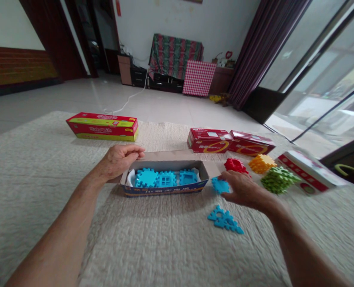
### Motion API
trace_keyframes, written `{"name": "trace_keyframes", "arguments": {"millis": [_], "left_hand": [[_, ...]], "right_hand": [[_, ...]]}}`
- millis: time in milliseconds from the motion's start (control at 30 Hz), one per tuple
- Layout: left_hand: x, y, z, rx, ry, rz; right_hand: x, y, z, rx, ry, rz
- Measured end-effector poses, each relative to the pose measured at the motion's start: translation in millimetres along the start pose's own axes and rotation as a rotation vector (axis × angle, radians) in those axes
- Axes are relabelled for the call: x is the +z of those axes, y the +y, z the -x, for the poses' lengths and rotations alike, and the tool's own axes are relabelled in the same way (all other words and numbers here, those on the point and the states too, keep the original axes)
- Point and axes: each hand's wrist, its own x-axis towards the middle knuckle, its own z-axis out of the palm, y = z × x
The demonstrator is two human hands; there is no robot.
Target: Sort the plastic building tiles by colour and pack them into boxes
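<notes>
An open cardboard box [165, 192] with dark blue printing lies lengthwise before me. Inside it are several blue interlocking blocks [147, 177]. My left hand [115, 162] is closed at the box's back left corner, its fingers together along the rim and flap; part of its grip is hidden. Just off the right end, my right hand [239, 186] has thumb and fingers around another blue interlocking block [219, 185]. Nearer to me, blue triangular pieces [224, 220] lie flat on the quilted cover.
Red [234, 164], yellow [262, 163] and green [277, 179] blocks sit at the right, near a white and red box [312, 171]. Two dark red boxes [210, 141] stand behind. A red and yellow-green box [105, 127] stands at back left on the quilted cover [153, 239].
</notes>
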Motion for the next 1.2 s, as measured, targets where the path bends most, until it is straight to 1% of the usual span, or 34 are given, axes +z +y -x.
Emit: {"name": "trace_keyframes", "arguments": {"millis": [33, 67, 100, 167, 200, 233, 300, 333, 433, 500, 700, 833, 900, 967, 1033, 1100, 1133, 1167, 1200], "left_hand": [[0.0, 0, 0, 0.004, 0.0, 0.0], [0.0, 0, 0, 0.007, 0.0, -0.002], [0.0, 0, 0, 0.009, 0.0, -0.006], [0.0, -1, -1, 0.011, -0.003, -0.014], [0.0, -1, -1, 0.012, -0.005, -0.016], [-0.1, -1, -1, 0.013, -0.006, -0.017], [-0.2, -1, -1, 0.009, -0.005, -0.02], [-0.2, -1, -1, 0.007, -0.003, -0.02], [-0.3, 2, 0, 0.003, 0.001, -0.016], [-0.4, 3, 1, 0.003, 0.003, -0.015], [-0.4, 2, 1, -0.007, -0.003, -0.017], [0.3, 1, 0, -0.012, 0.001, -0.004], [0.5, 0, 0, -0.018, 0.001, -0.001], [0.4, 0, 0, -0.02, -0.003, -0.004], [0.3, 0, 0, -0.019, -0.001, -0.009], [0.4, 0, 0, -0.016, 0.003, -0.012], [0.5, 0, 0, -0.016, 0.005, -0.01], [0.7, 0, 0, -0.016, 0.005, -0.007], [0.9, 0, 0, -0.018, 0.004, -0.003]], "right_hand": [[-10, 3, 0, 0.024, 0.014, -0.02], [-20, 5, 1, 0.044, 0.057, -0.042], [-31, 6, 0, 0.039, 0.128, -0.067], [-51, 0, -3, -0.027, 0.274, -0.115], [-59, -7, -6, -0.07, 0.315, -0.141], [-64, -16, -10, -0.125, 0.329, -0.165], [-70, -39, -19, -0.244, 0.296, -0.204], [-70, -50, -25, -0.277, 0.269, -0.214], [-65, -74, -39, -0.311, 0.145, -0.203], [-62, -78, -46, -0.32, 0.096, -0.196], [-59, -73, -48, -0.328, 0.077, -0.2], [-60, -76, -46, -0.303, 0.066, -0.215], [-60, -77, -45, -0.301, 0.081, -0.224], [-61, -74, -43, -0.294, 0.142, -0.245], [-63, -64, -38, -0.258, 0.245, -0.267], [-62, -47, -31, -0.192, 0.337, -0.271], [-61, -38, -28, -0.149, 0.353, -0.257], [-58, -28, -24, -0.103, 0.34, -0.233], [-54, -19, -21, -0.066, 0.298, -0.202]]}}
